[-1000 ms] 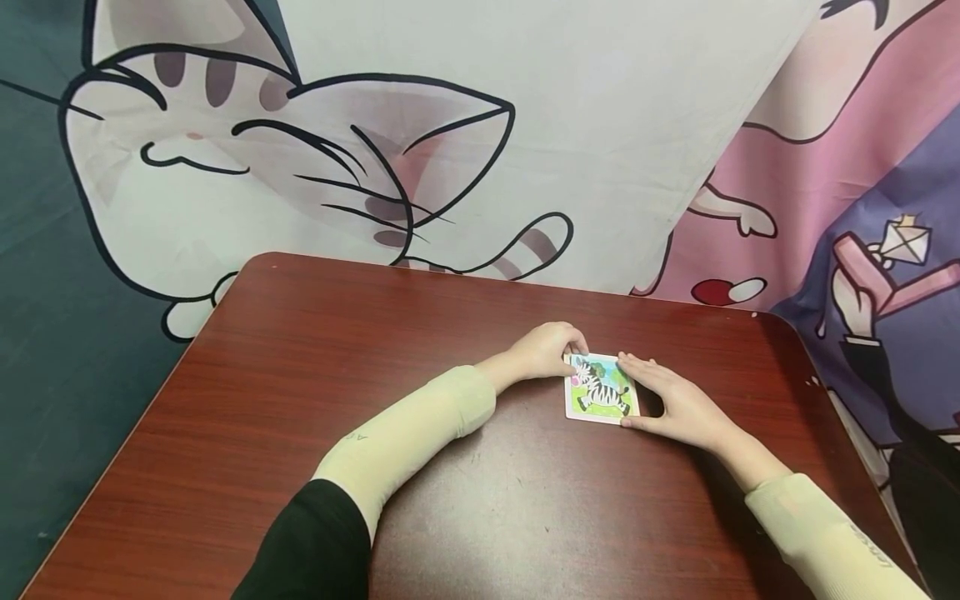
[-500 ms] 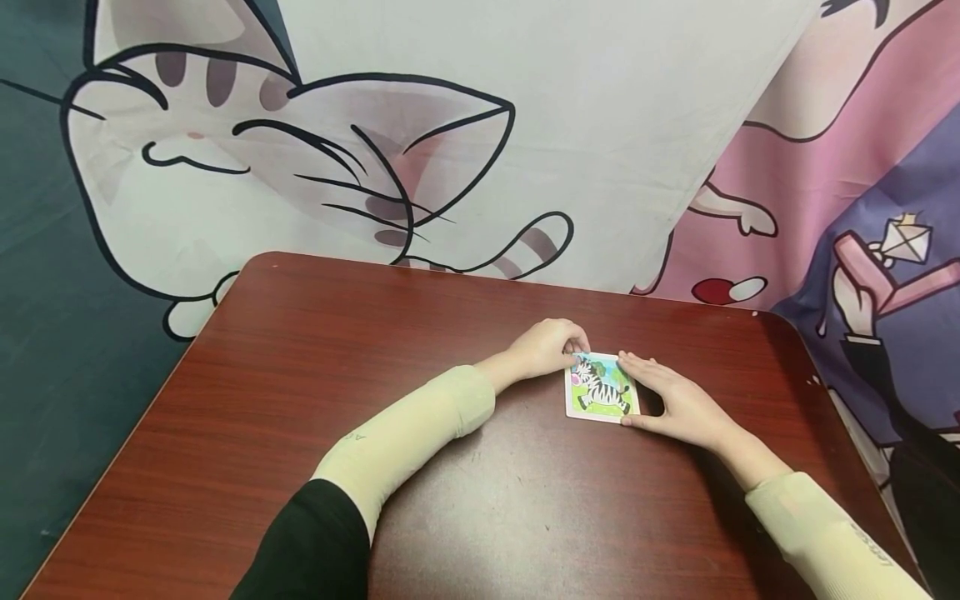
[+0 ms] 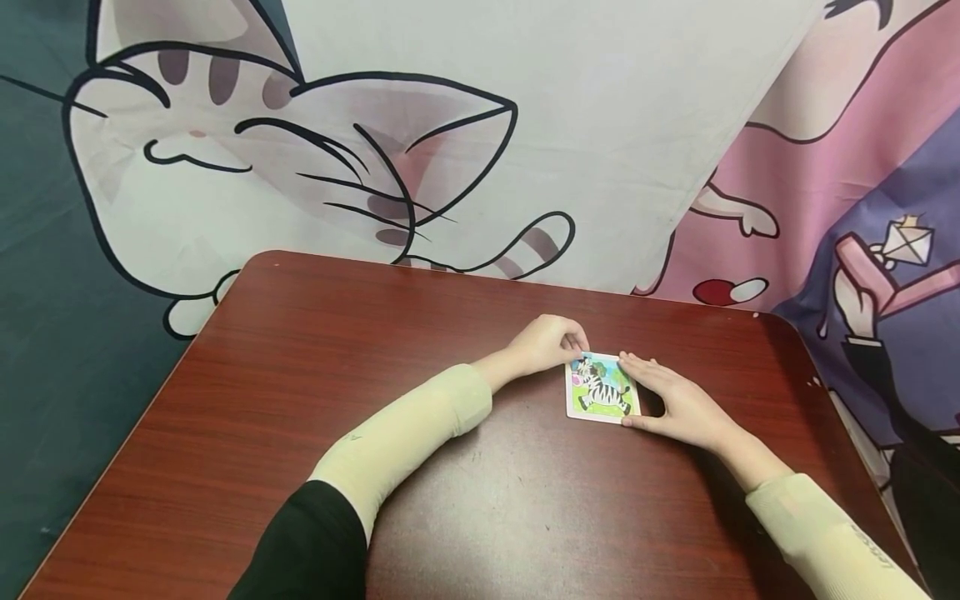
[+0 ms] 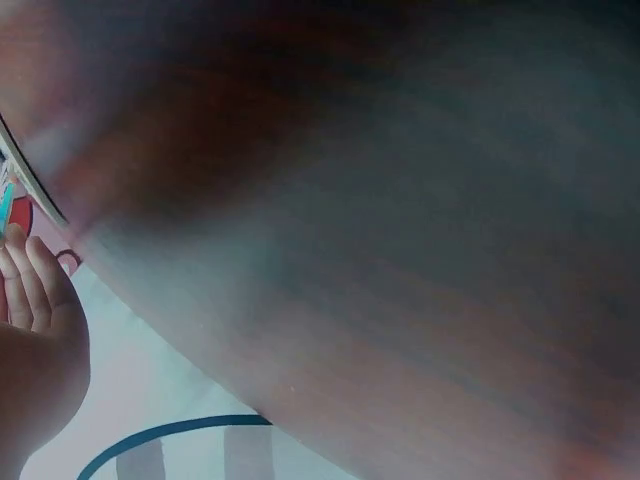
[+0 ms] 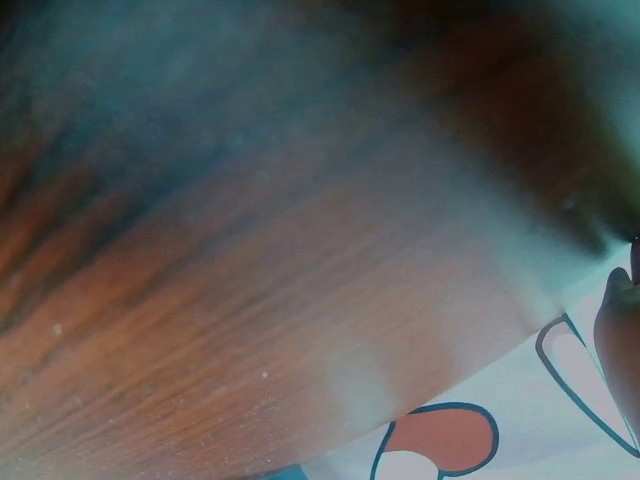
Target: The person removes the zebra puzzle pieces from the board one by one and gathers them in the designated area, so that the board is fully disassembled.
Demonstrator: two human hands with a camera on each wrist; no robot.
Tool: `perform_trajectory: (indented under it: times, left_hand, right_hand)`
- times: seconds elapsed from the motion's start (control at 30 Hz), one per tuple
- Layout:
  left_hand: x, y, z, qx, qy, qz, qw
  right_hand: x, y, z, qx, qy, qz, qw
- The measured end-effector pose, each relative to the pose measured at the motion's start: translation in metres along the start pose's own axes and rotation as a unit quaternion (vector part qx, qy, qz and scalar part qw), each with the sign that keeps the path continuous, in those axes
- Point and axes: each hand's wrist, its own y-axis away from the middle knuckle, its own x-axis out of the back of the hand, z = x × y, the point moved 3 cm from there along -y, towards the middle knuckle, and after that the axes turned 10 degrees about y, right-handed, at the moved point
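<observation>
A small square card with a zebra picture [image 3: 602, 396] and a white border lies on the brown table [image 3: 480, 517]. My left hand [image 3: 546, 343] is at its upper left corner, fingers bent and thumb against the corner, which they partly hide. In the left wrist view a thin cyan edge [image 4: 8, 203] shows at the fingertips of that hand. My right hand [image 3: 678, 404] holds the card's right side, with long fingers at the upper right corner and the thumb at the lower right. The right wrist view catches only a bit of this hand at its right edge.
Behind the table's far edge hangs a cloth [image 3: 615, 150] with a cartoon cat and other printed figures. Another person's dark sleeve [image 3: 926, 492] shows at the right edge of the head view.
My left hand has shifted slightly up and its thumb has slid from the card's left edge toward the upper corner, uncovering more of the zebra's head. The right hand stays put.
</observation>
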Motion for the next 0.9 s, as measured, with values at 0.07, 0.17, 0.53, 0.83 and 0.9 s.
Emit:
perform_trajectory:
  times: [0.07, 0.17, 0.53, 0.83, 0.9]
  left_hand:
    - [0.003, 0.001, 0.000, -0.001, 0.005, 0.001, 1.0000]
    - [0.009, 0.004, -0.001, -0.001, 0.008, -0.001, 1.0000]
    - [0.040, 0.024, -0.014, -0.006, -0.002, -0.020, 0.9998]
    - [0.070, 0.046, -0.029, 0.017, -0.003, -0.016, 0.9997]
    - [0.077, 0.052, -0.032, 0.023, 0.001, -0.017, 0.9996]
  right_hand:
    - [0.000, 0.000, 0.001, -0.001, 0.001, 0.000, 1.0000]
    - [-0.001, 0.001, 0.002, 0.000, 0.002, 0.001, 1.0000]
    - [0.002, -0.001, 0.000, 0.007, 0.003, 0.002, 1.0000]
    - [0.001, -0.001, 0.001, 0.006, 0.003, 0.002, 1.0000]
    - [0.001, -0.001, 0.001, 0.006, 0.004, 0.002, 1.0000]
